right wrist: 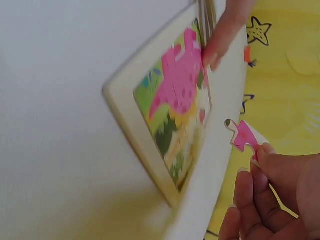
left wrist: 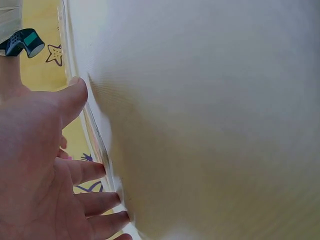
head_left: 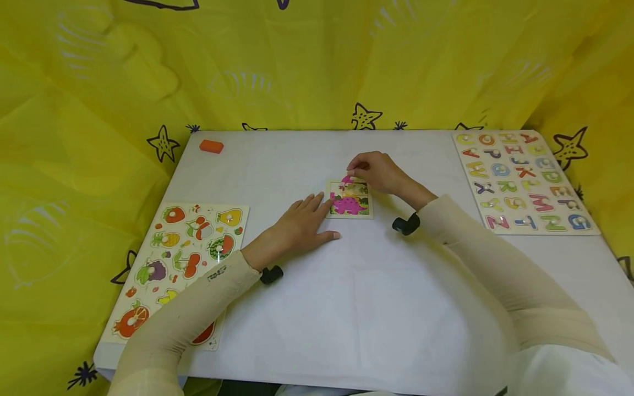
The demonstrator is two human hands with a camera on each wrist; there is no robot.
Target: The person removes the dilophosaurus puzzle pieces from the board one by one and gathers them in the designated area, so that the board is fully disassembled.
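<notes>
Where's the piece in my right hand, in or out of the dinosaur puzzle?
Out: the right hand pinches the piece, clear of the puzzle.

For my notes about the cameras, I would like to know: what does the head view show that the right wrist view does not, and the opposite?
Only the head view shows the fruit board, the letter board and the sleeves.

Only the right wrist view shows clearly the dark tip on the pink puzzle piece.

Both show the dinosaur puzzle, the right grip pinching the piece, at least part of the left grip, and the yellow curtain.
</notes>
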